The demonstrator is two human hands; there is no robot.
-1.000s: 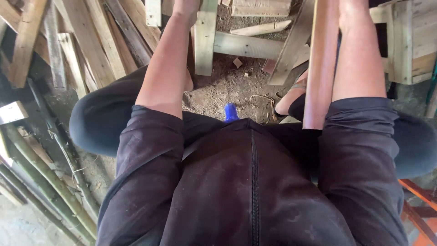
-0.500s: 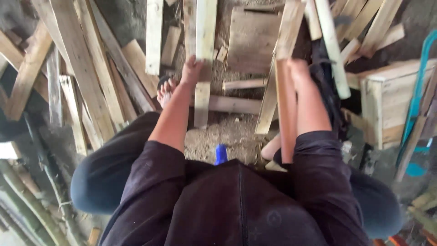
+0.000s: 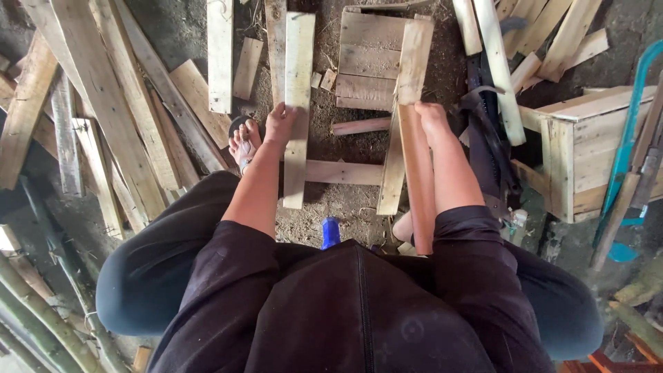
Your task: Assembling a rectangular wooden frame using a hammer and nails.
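Note:
I look straight down over my dark shirt and bent knees at a dirt floor strewn with wood. My left hand [image 3: 280,123] grips the edge of a pale upright plank [image 3: 298,103] that lies across a crosswise slat [image 3: 342,172]. My right hand [image 3: 431,116] holds the top end of a reddish-brown board [image 3: 418,176] that runs back along my forearm. That board lies beside a second pale plank [image 3: 405,103]. My sandalled foot [image 3: 243,144] rests just left of the left hand. A small blue object [image 3: 330,232] shows below, between my arms.
A small panel of nailed slats [image 3: 366,59] lies ahead between the two planks. Loose planks [image 3: 103,103] pile at the left, with round poles [image 3: 41,311] at bottom left. An open wooden crate [image 3: 587,148] stands right, beside a teal-handled tool [image 3: 632,131]. Dark straps [image 3: 487,138] lie near my right arm.
The view has pulled back and up, so both hands and the planks now sit lower in frame. The hands keep their hold on the plank and the reddish board.

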